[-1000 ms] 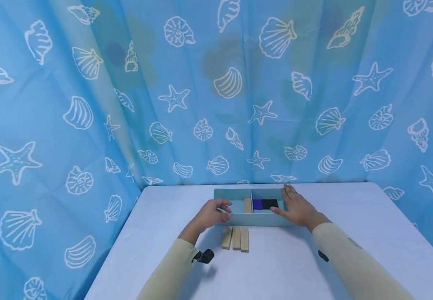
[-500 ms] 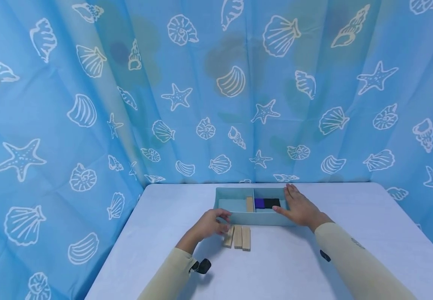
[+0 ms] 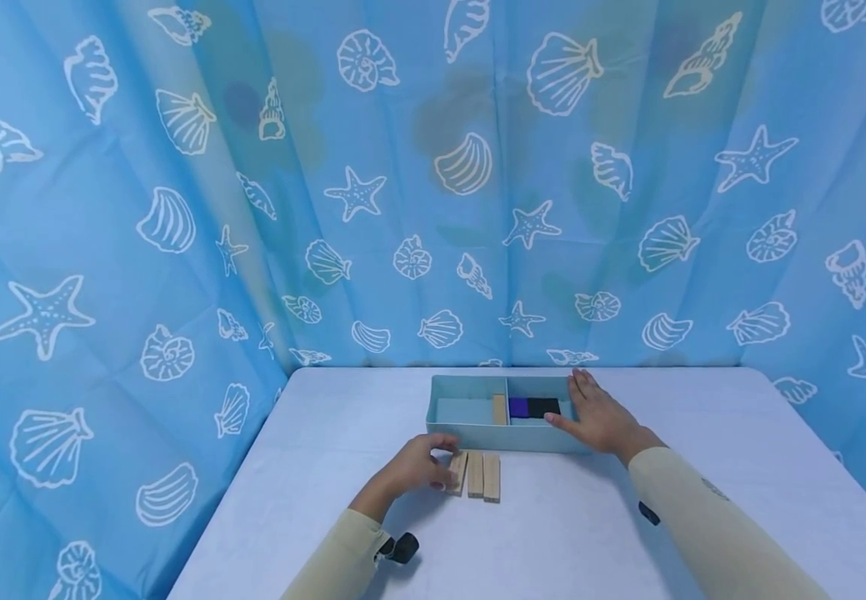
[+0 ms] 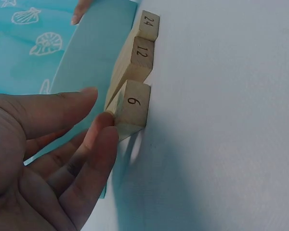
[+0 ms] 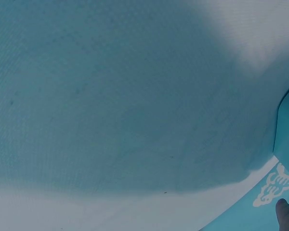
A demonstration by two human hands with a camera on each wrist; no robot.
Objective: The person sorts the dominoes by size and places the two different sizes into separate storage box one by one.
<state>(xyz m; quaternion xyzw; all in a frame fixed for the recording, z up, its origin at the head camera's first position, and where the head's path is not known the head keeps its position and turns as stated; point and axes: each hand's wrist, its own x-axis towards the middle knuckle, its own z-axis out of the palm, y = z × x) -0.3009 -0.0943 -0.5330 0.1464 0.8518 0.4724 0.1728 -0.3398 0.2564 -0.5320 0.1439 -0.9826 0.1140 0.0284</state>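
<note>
My left hand (image 3: 416, 467) is at the left end of a row of three wooden blocks on the table. In the left wrist view its fingers surround the near side of the block marked 6 (image 4: 134, 102); thumb and fingertips stand apart, and contact is unclear. Beside it lie the blocks marked 12 (image 4: 142, 54) and 24 (image 4: 148, 25). Behind them stands a light blue two-compartment box (image 3: 478, 437). My right hand (image 3: 603, 420) rests with straight fingers along the box's right end, thumb over its front edge. The right wrist view shows mostly table and one fingertip.
One wooden block (image 3: 499, 409) lies in the box's left compartment, against the divider. A purple piece (image 3: 518, 407) and a black piece (image 3: 542, 407) sit side by side in the right one. A blue shell-patterned curtain (image 3: 402, 208) hangs behind the white table (image 3: 590, 533).
My left hand has come down from the box's left front corner to the leftmost wooden block. The right hand has stayed on the box's right end.
</note>
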